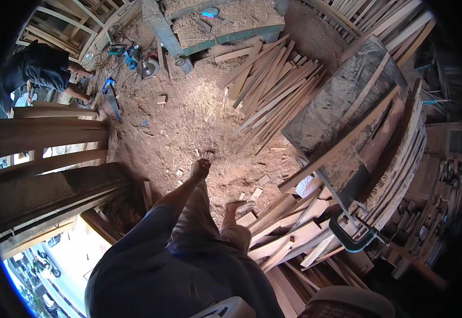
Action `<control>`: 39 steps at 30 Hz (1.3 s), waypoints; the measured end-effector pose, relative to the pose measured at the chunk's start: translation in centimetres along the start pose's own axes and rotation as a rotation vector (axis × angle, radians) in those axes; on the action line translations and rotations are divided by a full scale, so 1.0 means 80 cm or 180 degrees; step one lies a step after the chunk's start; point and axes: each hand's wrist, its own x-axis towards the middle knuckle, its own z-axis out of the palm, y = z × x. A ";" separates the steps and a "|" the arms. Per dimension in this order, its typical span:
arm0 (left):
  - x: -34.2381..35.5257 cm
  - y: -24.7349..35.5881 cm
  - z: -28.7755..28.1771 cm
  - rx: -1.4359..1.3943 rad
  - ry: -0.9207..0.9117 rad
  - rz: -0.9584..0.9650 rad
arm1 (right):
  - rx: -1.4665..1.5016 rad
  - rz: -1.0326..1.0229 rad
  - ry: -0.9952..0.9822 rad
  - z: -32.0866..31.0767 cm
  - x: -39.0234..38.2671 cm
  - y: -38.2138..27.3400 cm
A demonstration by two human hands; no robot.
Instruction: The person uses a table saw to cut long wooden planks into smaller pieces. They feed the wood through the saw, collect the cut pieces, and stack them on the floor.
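Head cam: L hand (201, 169) partly hides L foot (208, 155), grip unclear.

- The left hand (200, 169) is dark and curled, so I can't tell if anything is inside it.
- It hides most of the left foot (208, 155); just the toes poke out.
- The right hand is out of sight.
- A smooth, pale thing (228, 308) is cut off at the bottom.
- So is a dark red, round thing (342, 307); I can't tell what it is.
- The other person (40, 66) is dim, and their hands are hard to see.
- The work table (231, 37) gets cut off at the top.
- A blue bit (144, 123) on the floor is too tiny to name.
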 end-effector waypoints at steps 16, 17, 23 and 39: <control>0.479 0.125 0.222 -0.0840 0.0036 0.0254 | 0.0601 0.0271 -0.0449 0.309 0.268 -0.281; 0.476 0.128 0.216 -0.0688 -0.0281 0.0222 | 0.0603 0.0305 -0.0442 0.310 0.270 -0.286; 0.391 0.205 0.096 -0.3702 -0.2438 -0.1361 | 0.0655 0.0372 -0.0533 0.298 0.240 -0.330; -0.026 0.392 -0.140 -0.3480 -0.2305 -0.0184 | 0.0318 -0.0141 -0.0961 0.072 -0.105 -0.225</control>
